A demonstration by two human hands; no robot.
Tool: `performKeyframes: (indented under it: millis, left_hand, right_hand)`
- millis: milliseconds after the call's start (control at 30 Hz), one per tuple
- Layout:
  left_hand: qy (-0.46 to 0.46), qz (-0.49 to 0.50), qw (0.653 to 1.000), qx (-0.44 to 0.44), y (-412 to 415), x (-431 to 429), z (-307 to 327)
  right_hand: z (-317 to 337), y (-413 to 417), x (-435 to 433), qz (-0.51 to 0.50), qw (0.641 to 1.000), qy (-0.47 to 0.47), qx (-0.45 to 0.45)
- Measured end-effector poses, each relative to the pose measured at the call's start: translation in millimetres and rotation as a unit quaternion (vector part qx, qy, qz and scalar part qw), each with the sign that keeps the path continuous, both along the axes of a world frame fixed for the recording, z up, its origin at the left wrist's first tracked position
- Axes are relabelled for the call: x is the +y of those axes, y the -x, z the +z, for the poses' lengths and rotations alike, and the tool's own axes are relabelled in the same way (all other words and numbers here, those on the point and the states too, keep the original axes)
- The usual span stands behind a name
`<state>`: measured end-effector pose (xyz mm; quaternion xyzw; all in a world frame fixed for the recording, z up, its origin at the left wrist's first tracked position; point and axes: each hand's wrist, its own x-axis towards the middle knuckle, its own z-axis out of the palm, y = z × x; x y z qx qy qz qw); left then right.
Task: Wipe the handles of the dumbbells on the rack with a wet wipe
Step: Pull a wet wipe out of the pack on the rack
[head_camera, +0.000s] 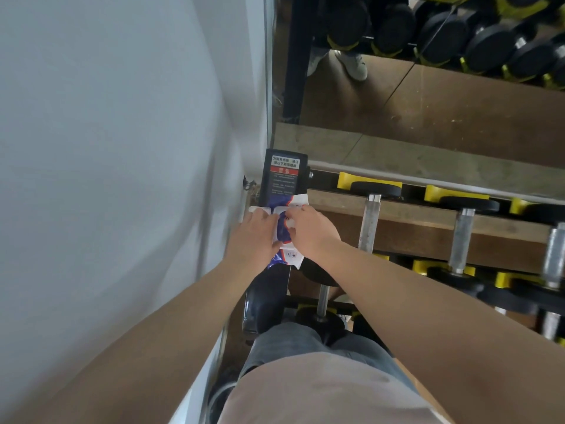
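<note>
A blue and white wet wipe pack (pixel 286 237) lies on the black end post (pixel 282 179) of the dumbbell rack. My left hand (pixel 255 237) rests on the pack's left side and holds it down. My right hand (pixel 310 231) pinches the pack's white flap near the middle. Dumbbells with grey metal handles (pixel 370 221) and black heads sit on the rack to the right, in yellow cradles (pixel 347 180). A second handle (pixel 461 240) stands farther right.
A white wall (pixel 122 148) runs close along the left. A mirror (pixel 428 71) behind the rack reflects more dumbbells and a shoe. A lower tier of dumbbells (pixel 324 301) sits below my arms, near my knees.
</note>
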<state>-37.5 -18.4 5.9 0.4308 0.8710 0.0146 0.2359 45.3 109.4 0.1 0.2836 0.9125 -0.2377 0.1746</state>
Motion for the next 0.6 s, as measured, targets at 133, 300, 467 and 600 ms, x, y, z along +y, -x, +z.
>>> performKeyframes:
  millis: [133, 300, 467, 600]
  left_hand:
    - [-0.002, -0.002, 1.0, 0.02, -2.3, 1.2, 2.6]
    - [-0.021, 0.009, 1.0, 0.016, -3.1, -0.4, 3.2]
    - [-0.039, 0.05, 0.997, -0.04, -3.5, -2.3, -0.8]
    - [-0.074, 0.071, 0.992, -0.079, -1.0, -2.1, -1.4]
  right_hand:
    - [3.1, 8.6, 1.5, -0.047, 0.999, 0.012, -0.022]
    - [18.5, -12.1, -6.7, 0.03, 0.999, -0.008, 0.02]
    - [21.0, -44.7, -12.0, 0.075, 0.997, 0.026, 0.021]
    - [15.7, -51.4, -10.0, 0.061, 0.998, 0.026, 0.008]
